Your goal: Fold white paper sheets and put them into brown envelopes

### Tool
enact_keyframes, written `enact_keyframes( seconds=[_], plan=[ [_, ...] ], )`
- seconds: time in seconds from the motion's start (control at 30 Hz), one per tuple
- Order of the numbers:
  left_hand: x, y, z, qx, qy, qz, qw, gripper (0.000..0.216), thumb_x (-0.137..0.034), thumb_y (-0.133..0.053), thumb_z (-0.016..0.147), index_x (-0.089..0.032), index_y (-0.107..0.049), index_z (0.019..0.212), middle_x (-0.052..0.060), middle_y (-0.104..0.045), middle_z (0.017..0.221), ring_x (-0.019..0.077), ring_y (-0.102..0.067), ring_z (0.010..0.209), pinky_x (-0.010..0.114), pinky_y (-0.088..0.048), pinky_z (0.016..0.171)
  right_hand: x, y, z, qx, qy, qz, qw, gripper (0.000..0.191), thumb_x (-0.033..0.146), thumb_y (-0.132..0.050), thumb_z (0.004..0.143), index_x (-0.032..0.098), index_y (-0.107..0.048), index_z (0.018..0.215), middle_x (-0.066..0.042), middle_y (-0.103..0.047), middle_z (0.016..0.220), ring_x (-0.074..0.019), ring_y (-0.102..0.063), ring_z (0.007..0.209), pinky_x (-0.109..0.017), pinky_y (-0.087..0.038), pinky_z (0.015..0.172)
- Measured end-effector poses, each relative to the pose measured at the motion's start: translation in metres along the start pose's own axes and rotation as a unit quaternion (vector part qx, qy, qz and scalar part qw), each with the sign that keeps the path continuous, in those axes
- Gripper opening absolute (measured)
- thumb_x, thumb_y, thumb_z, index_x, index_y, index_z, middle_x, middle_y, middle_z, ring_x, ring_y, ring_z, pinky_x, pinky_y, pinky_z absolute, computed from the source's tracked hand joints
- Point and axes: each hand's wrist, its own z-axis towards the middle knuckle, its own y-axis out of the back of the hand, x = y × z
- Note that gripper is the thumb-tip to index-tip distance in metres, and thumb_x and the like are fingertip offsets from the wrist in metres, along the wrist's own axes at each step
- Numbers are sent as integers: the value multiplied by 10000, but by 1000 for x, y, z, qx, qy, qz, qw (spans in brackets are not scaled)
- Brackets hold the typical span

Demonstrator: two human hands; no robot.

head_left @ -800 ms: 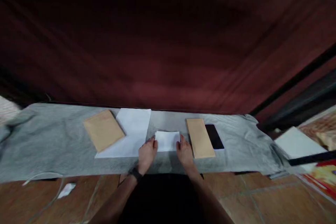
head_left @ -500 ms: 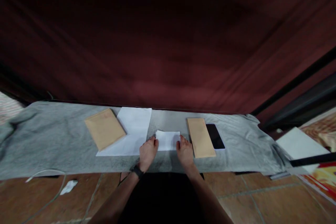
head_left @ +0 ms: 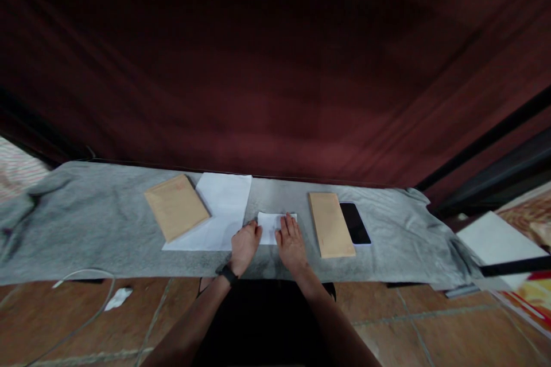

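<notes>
One small white paper (head_left: 267, 229) lay between a person's two bare hands, on the grey cloth (head_left: 396, 252) draped over a long, narrow surface. Two brown envelopes flanked it: a squarish envelope (head_left: 177, 207) set askew on the left and a longer envelope (head_left: 331, 225) on the right. One dark-screened device (head_left: 356, 223) rested just beside the longer one. Large white paper (head_left: 226, 198) ran partly beneath the squarish envelope; whether it was a single sheet or a stack could not be told. One pale cable (head_left: 88, 321) and one white scrap (head_left: 117, 298) showed below, at the tiled floor (head_left: 387, 321).

At the far side, the cloth ran up to a dark red backdrop (head_left: 275, 97); its near edge passed just in front of the person's dark clothing. Grey cloth showed in a strip beyond the small paper, in a gap between it and the longer envelope, and in wider stretches toward both ends.

The left hand (head_left: 245, 243), a black watch (head_left: 229, 275) at its wrist, curled at the small paper's left edge, fingers bent; whether they pinched it could not be told. The right hand (head_left: 291, 245) lay palm down across the paper's right part, fingers extended forward, thumb apart. Both forearms reached in from the near side, converging on the paper.
</notes>
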Motion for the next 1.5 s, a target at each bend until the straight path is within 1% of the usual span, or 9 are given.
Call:
enact_keyframes(
  seconds=[0.23, 0.43, 0.6, 0.7, 0.77, 0.9, 1.07, 1.33, 1.5],
  plan=[
    [0, -4, 0, -5, 7, -2, 1000, 351, -335, -368, 1037, -162, -648, 1157, 130, -761, 979, 255, -739, 938, 322, -515, 772, 4, -7, -11, 10, -27, -31, 999, 529, 290, -467, 1030, 114, -425, 1527, -199, -336, 1610, -310, -334, 1494, -498, -303, 1200],
    [1, -11, 0, -59, -18, 17, 998, 380, -281, -347, 1035, -110, -549, 1308, 129, -747, 929, 268, -737, 863, 349, -534, 732, 7, -5, -10, 8, -38, -46, 998, 534, 309, -451, 1034, 148, -410, 1541, -195, -280, 1634, -322, -316, 1502, -518, -314, 1191],
    [-13, -24, -9, -139, -135, 33, 980, 364, -190, -357, 1008, -100, -600, 1264, 179, -697, 1174, 290, -650, 1151, 439, -491, 990, 5, -5, -11, 31, -36, -48, 998, 539, 294, -417, 1033, 143, -392, 1549, -201, -276, 1634, -326, -301, 1507, -544, -297, 1191],
    [-23, -40, -17, -141, -232, -15, 962, 449, -312, -369, 1037, -131, -509, 1424, 153, -568, 1449, 272, -486, 1385, 457, -384, 1149, 3, -5, -13, 50, -25, -55, 997, 573, 218, -414, 1005, 126, -347, 1567, -199, -256, 1642, -323, -266, 1520, -536, -276, 1203],
    [-24, -51, -20, -130, -264, -34, 955, 535, -393, -357, 1045, -128, -418, 1506, 140, -458, 1559, 258, -371, 1476, 459, -313, 1209, 1, -5, -14, 54, -5, -55, 997, 609, 177, -436, 976, 138, -331, 1575, -185, -267, 1642, -331, -246, 1526, -543, -265, 1206],
    [-11, -62, -22, -115, -262, -36, 958, 624, -456, -328, 1043, -97, -340, 1554, 153, -371, 1609, 253, -296, 1516, 461, -268, 1239, -2, -4, -15, 38, 19, -35, 998, 596, 165, -431, 971, 205, -374, 1563, -138, -348, 1620, -328, -266, 1519, -578, -274, 1191],
    [6, -58, -25, -119, -242, -12, 963, 600, -402, -350, 1032, -90, -368, 1545, 164, -342, 1616, 269, -279, 1520, 464, -259, 1243, -10, -2, -19, 8, -22, -37, 999, 534, 242, -342, 1039, 79, -371, 1546, -210, -350, 1602, -305, -325, 1493, -550, -317, 1177],
    [6, -53, -29, -114, -218, 11, 969, 575, -316, -359, 1013, -61, -395, 1527, 179, -329, 1617, 276, -273, 1521, 476, -262, 1242, -20, 7, -27, -36, -51, -39, 997, 531, 254, -301, 1051, 38, -390, 1528, -221, -416, 1564, -312, -372, 1467, -517, -346, 1164],
    [7, -54, -28, -115, -228, 3, 967, 573, -302, -385, 997, -86, -402, 1528, 170, -320, 1622, 276, -264, 1525, 486, -264, 1239, -7, 17, -41, 20, 33, -19, 999, 527, 284, -355, 1051, 138, -365, 1558, -137, -394, 1597, -272, -366, 1477, -494, -318, 1193]
  ],
)
